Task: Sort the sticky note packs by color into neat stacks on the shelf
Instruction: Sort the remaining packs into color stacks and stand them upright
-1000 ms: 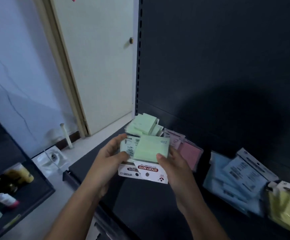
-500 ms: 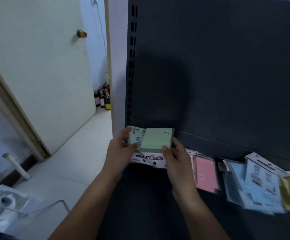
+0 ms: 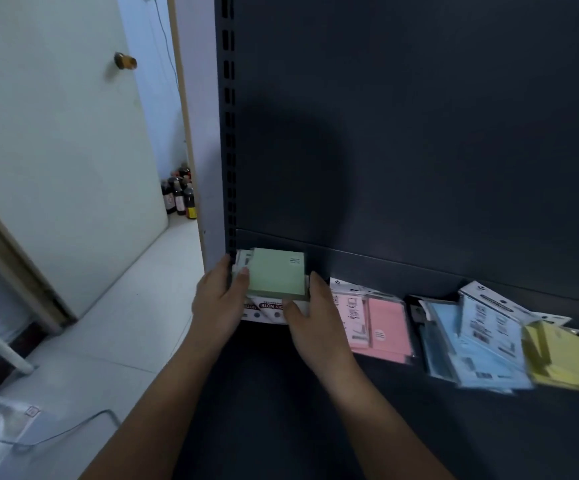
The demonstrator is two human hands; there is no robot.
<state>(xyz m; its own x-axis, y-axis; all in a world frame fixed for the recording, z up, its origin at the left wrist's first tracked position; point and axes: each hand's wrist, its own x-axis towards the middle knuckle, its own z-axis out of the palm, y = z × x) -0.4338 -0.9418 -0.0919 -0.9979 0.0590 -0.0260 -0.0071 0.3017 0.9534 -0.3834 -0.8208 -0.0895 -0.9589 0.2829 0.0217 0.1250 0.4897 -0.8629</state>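
- green sticky note packs (image 3: pixel 276 277): one stack, left end of shelf (image 3: pixel 281 393)
- left hand (image 3: pixel 217 299), right hand (image 3: pixel 315 323): gripping the stack's opposite sides
- pink packs (image 3: pixel 385 327), blue packs (image 3: pixel 471 348), yellow packs (image 3: pixel 565 358): rightward

The left hand (image 3: pixel 219 299) and right hand (image 3: pixel 315 320) have carried the green packs (image 3: pixel 276 277) down to the shelf's (image 3: pixel 281 393) far left corner, now just left of the pink packs (image 3: pixel 385 327).
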